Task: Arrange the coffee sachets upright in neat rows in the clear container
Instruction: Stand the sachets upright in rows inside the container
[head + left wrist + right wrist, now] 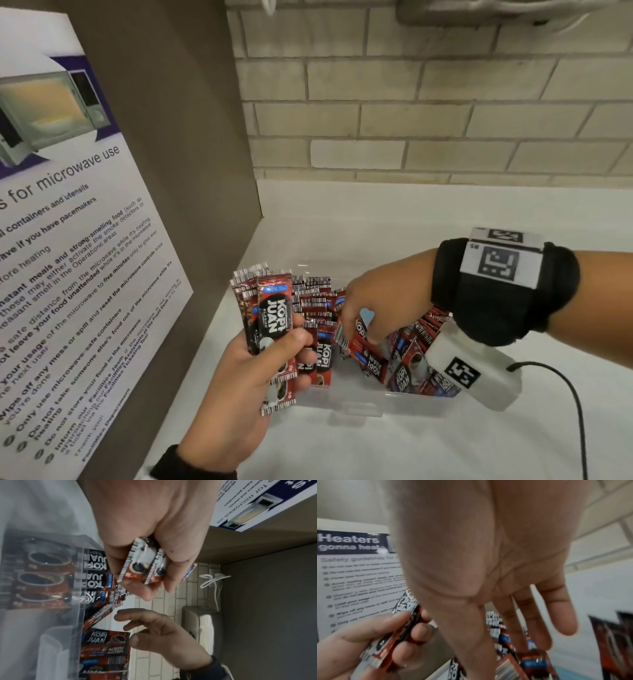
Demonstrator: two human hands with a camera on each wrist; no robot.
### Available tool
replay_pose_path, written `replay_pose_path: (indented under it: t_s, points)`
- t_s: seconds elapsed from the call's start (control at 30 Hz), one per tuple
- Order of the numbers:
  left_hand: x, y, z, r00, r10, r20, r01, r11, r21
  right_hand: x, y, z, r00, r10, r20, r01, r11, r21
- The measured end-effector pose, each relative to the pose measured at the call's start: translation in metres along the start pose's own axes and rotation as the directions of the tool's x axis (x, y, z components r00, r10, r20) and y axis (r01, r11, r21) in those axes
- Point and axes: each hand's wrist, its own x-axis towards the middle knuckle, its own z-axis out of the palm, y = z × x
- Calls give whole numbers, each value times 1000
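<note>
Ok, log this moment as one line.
left hand grips sachet bundle | right hand reaching among loose sachets | clear container part-filled

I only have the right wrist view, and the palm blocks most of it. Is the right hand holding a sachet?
Observer: No. The left wrist view shows the right hand with its fingers spread, holding nothing.
Operator: Which sachets need fixing?
Observer: In the head view, the loose sachets at the right end of the container lie tilted in a heap.
Operator: And the left hand?
Observer: The left hand grips a bundle of several sachets at the container's near-left corner.
</note>
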Motion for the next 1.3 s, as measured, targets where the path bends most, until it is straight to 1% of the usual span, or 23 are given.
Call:
replay_pose_path:
  t_s: [0.1,0.2,0.4,0.53,0.63,0.7,0.77,0.87,0.93,1.0,1.1,1.2,1.3]
  points:
    - [-2,-3,2,999,-39,19,38,998,55,6,-6,0,995,3,99,-6,1000,28]
    - [-2,-4,2,998,-63,26,61,995,74,13,-12,0,986,26,163,-22,999,-26]
    - [-3,-3,-1,996,-89,30,86,993,84,21,-19,-2,978,82,190,-37,973,-229]
    - [-3,-2,-3,995,-92,27,90,992,84,22,-17,-5,980,112,167,-52,945,-323]
    - [-3,-2,0,995,-94,42,90,991,97,11,-11,-8,981,136,139,-94,957,-274]
    - [-2,-3,4,993,-103,62,97,990,104,1,-6,-9,984,132,118,-109,977,-184]
    - [-2,-4,11,988,-124,87,114,987,116,-8,0,-7,979,149,139,-135,985,-106]
    - [-2,-6,23,977,-168,132,149,978,147,-16,8,1,959,226,172,-211,972,-100]
    - [-1,-9,30,966,-210,150,185,969,165,-20,13,7,953,243,179,-230,969,-94]
    - [-1,-12,36,956,-249,155,223,960,167,-24,17,12,953,252,171,-247,968,-54]
    - [1,-16,43,946,-284,155,262,954,145,-29,20,16,959,234,157,-238,971,5]
    - [6,-19,49,936,-317,156,303,947,106,-34,23,18,968,212,134,-217,976,23]
    - [13,-18,57,932,-333,144,326,943,67,-41,23,16,979,175,102,-187,976,112]
